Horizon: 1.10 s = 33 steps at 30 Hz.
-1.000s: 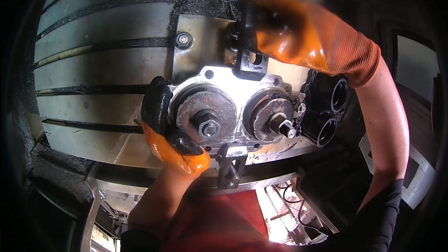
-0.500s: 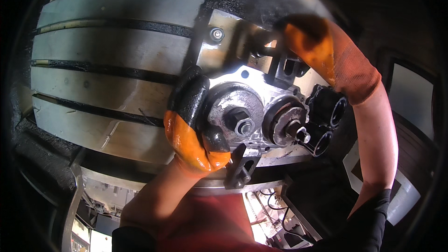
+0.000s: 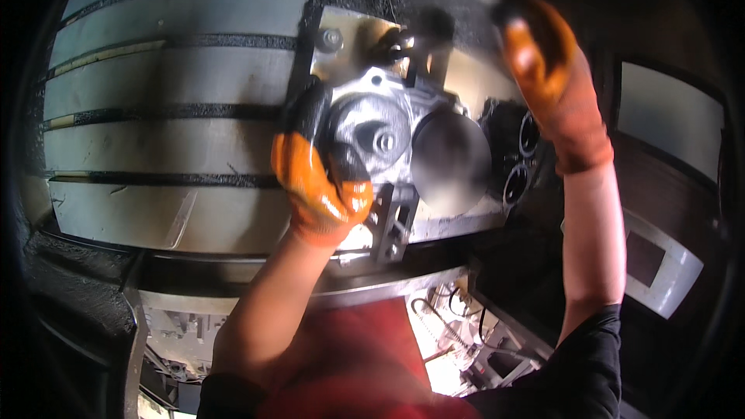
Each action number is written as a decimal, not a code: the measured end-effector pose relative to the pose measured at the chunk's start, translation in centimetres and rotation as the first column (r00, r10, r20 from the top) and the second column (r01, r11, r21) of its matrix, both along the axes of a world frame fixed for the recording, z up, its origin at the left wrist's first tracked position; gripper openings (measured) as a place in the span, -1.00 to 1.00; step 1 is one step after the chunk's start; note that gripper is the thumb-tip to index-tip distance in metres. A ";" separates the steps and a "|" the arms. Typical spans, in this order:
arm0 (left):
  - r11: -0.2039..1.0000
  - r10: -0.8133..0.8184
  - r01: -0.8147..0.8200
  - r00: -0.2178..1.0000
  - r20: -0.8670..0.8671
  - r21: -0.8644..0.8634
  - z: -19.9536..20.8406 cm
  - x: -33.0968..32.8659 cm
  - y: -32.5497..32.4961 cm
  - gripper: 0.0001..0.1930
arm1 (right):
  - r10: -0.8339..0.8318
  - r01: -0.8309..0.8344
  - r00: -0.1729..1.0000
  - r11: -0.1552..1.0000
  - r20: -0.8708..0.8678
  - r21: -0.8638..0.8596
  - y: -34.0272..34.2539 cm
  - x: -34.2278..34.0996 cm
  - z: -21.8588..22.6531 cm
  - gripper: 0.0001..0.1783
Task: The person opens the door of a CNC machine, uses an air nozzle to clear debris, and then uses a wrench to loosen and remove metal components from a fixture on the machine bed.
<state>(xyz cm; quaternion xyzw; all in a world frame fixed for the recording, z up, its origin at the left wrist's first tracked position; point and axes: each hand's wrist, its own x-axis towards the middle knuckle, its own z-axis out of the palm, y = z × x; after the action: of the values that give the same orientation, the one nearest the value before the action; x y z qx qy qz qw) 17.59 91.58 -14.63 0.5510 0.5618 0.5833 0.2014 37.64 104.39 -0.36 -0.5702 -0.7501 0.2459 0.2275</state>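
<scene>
My left hand, in an orange glove with black-coated fingers, is closed round the left edge of a silvery metal casting, thumb toward its front. A thick round washer with a nut covers the casting's left part. Over its right part is a blurred dark round shape, so the detail there is lost. At the front edge stands a slotted black clamp. My right hand, gloved alike, is raised beyond the plate's far right corner; motion smears its fingers and I cannot tell whether it holds anything.
The casting sits over a fixture plate bolted at its far left corner. Dark clamp hardware stands behind it, and black ring-shaped parts to its right. A slotted machine table spreads leftward, with dark chips at the back.
My right hand has lifted away from the rear clamp, up and to the right. My left hand keeps its hold on the casting. The whole view has shifted, and the casting's right part has become blurred.
</scene>
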 end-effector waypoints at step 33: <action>-0.099 0.505 -0.341 0.792 -0.343 -0.935 -6.6 -16.4 -69.6 -0.57 | 0.094 -0.132 0.982 0.961 -0.162 -0.244 -44.1 -7.4 -6.8 -0.39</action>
<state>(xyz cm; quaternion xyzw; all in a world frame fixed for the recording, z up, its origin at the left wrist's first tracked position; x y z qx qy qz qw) 1.19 21.97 -21.24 0.0199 0.9286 0.1107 0.3537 30.28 60.27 -7.17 -0.5309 -0.7246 0.3945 0.1936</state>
